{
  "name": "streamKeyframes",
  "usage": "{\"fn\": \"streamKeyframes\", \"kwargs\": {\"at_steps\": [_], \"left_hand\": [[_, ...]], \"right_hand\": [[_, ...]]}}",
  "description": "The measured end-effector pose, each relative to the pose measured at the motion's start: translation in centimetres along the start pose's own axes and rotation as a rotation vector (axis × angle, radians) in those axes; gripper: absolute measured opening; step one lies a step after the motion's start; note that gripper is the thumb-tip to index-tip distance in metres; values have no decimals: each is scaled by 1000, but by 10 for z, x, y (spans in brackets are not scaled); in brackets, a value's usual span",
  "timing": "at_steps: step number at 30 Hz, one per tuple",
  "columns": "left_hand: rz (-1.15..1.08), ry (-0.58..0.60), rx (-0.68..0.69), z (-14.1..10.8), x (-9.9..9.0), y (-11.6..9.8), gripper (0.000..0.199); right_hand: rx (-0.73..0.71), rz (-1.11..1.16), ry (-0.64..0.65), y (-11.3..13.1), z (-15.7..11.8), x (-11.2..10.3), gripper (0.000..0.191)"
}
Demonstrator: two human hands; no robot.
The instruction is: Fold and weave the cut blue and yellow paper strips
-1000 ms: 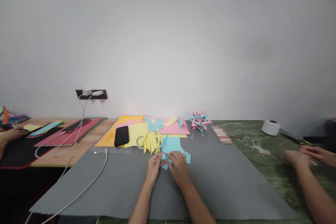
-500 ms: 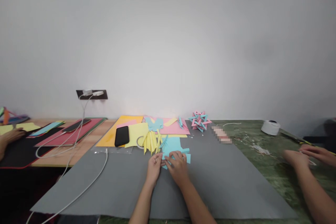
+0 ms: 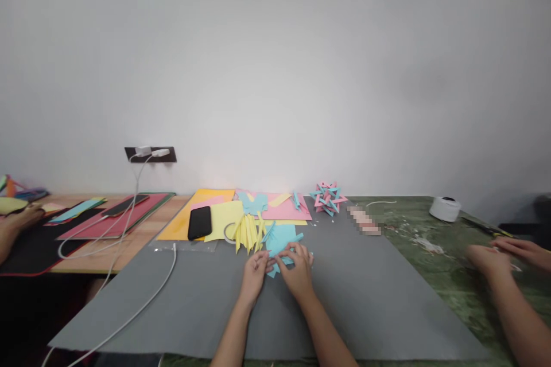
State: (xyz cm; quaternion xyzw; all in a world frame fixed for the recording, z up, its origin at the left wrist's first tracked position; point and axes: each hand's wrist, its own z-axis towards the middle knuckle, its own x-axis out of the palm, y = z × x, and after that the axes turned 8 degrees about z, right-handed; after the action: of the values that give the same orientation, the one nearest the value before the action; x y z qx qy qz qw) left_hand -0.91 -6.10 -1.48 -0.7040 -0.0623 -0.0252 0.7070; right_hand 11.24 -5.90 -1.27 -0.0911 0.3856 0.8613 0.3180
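Observation:
My left hand [image 3: 255, 276] and my right hand [image 3: 297, 270] are close together above the grey mat. Both are closed in a pinch on a small piece of blue paper [image 3: 279, 258], mostly hidden by my fingers. Just beyond them lie blue paper sheets [image 3: 282, 235], with folded blue strips on top. A fan of folded yellow paper strips [image 3: 246, 233] rests beyond my left hand. Farther back on the right stands a pink and blue folded-paper star ball [image 3: 328, 199].
A black phone [image 3: 200, 222] lies on yellow and orange paper to the left. White cables [image 3: 160, 289] cross the grey mat [image 3: 181, 321]. At the right, another person's hands [image 3: 495, 258] work near a white roll [image 3: 445, 209]; another person's hand [image 3: 23, 221] is far left.
My right hand has shifted slightly right and turned, its fingers curling more over the blue paper. My left hand has stayed nearly in place. The far-left person's hand has moved a little right.

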Motion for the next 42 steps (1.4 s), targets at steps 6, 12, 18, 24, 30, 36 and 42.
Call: {"fn": "streamKeyframes", "kwargs": {"at_steps": [6, 12, 18, 24, 30, 36, 42], "left_hand": [[12, -22, 23, 0, 1, 3, 36], [49, 8, 84, 1, 0, 9, 32], [30, 0, 49, 1, -1, 8, 34], [20, 10, 44, 2, -3, 7, 37], [10, -13, 11, 3, -2, 8, 36], [-7, -33, 10, 2, -3, 6, 34], [-75, -94, 10, 3, -5, 3, 36]], "right_hand": [[25, -4, -17, 0, 0, 1, 19], [35, 12, -2, 2, 0, -1, 18], [54, 26, 6, 1, 0, -1, 18], [71, 33, 4, 0, 0, -1, 18], [73, 30, 3, 2, 1, -1, 18], [82, 45, -51, 1, 1, 0, 20], [197, 323, 46, -9, -1, 11, 25]]}}
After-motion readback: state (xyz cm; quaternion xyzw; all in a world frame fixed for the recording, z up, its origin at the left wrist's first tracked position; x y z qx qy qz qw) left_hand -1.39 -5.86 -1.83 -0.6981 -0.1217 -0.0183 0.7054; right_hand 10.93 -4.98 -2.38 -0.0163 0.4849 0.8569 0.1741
